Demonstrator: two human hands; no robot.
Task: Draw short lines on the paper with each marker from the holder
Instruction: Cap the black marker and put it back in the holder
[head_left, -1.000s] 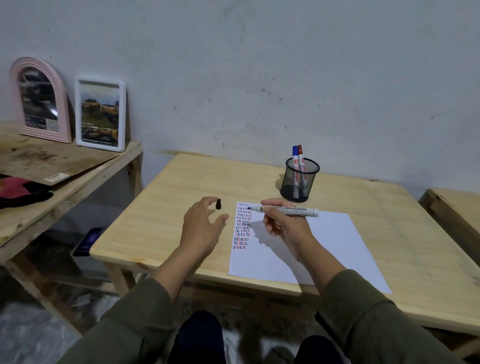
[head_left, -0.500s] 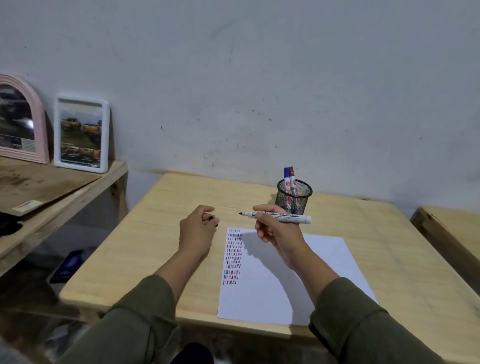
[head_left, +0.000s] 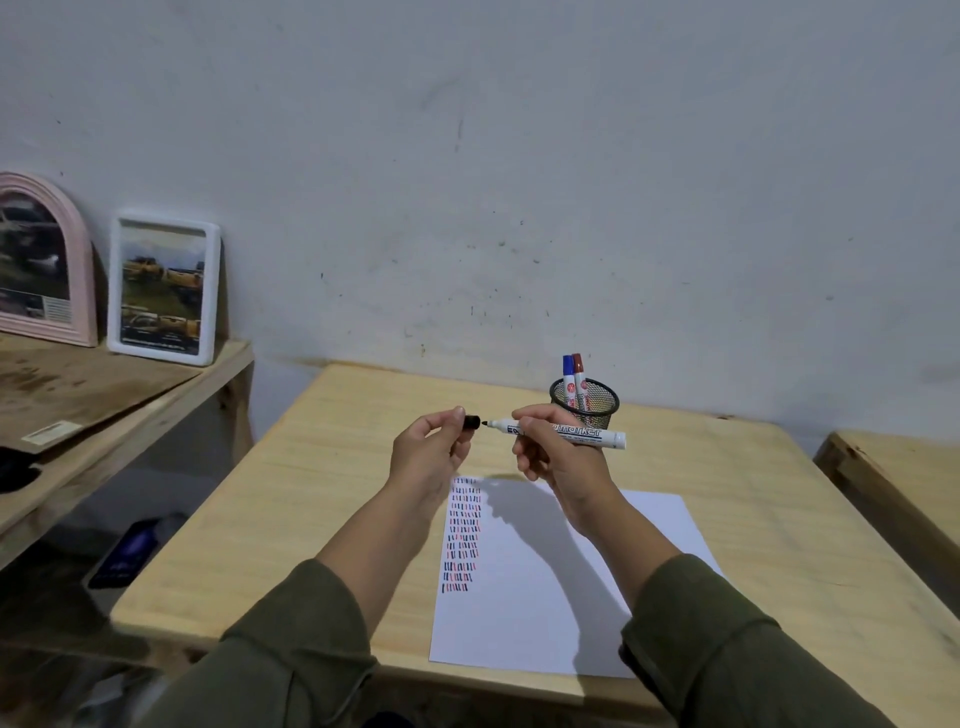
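My right hand (head_left: 558, 457) grips a white marker (head_left: 563, 432) held level above the table, its black tip pointing left. My left hand (head_left: 428, 452) pinches the marker's black cap (head_left: 471, 422) between thumb and fingers, the cap's mouth a short gap from the tip. Below both hands lies a white sheet of paper (head_left: 550, 597) with rows of short black, red and blue lines down its left side. A black mesh holder (head_left: 586, 402) stands behind my right hand with a blue marker (head_left: 568, 371) and a red marker (head_left: 578, 370) upright in it.
The paper lies on a light wooden table (head_left: 291, 499) against a grey wall. To the left stands a wooden shelf (head_left: 104, 395) with two framed pictures (head_left: 161, 288). Another wooden surface (head_left: 904, 483) sits at the right. A dark phone-like object (head_left: 130, 553) lies below the shelf.
My left hand picked the cap off the table and raised it. Both hands lifted off the paper and came together, bringing the cap close to the marker tip.
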